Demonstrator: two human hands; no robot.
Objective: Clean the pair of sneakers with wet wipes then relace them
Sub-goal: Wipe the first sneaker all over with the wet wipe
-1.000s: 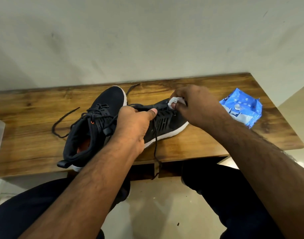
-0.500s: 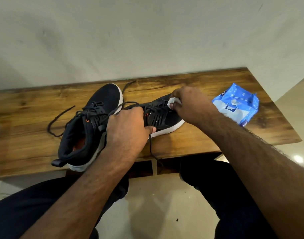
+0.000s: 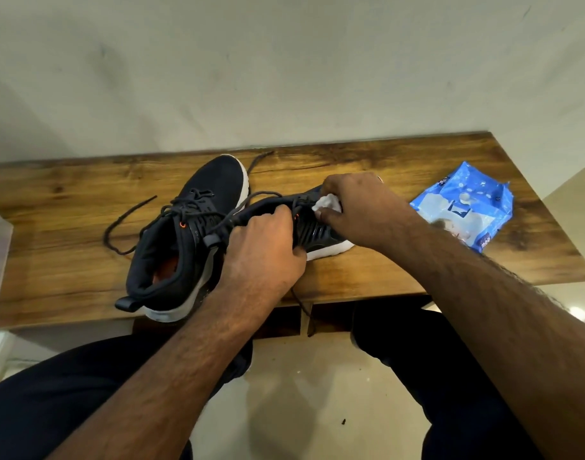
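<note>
Gripping the near shoe [image 3: 312, 227] at its collar and lace area, the left hand [image 3: 262, 252] curls its fingers round the upper and steadies it. That shoe lies on the bench [image 3: 400, 270], white sole toward the person, its long axis running from the left hand's hold out to the right. Farther along that axis, the right hand [image 3: 357, 207] pinches a crumpled wipe [image 3: 327, 203] against the upper, just beside the left hand's knuckles. The right hand is therefore the nearer one to the toe, which it hides; the next strokes probably run that way. Behind and left, the second shoe [image 3: 188, 234] stands upright, laces [image 3: 128, 220] trailing loose. At far right lies the wipe pack [image 3: 463, 207], well apart from both shoes.
</note>
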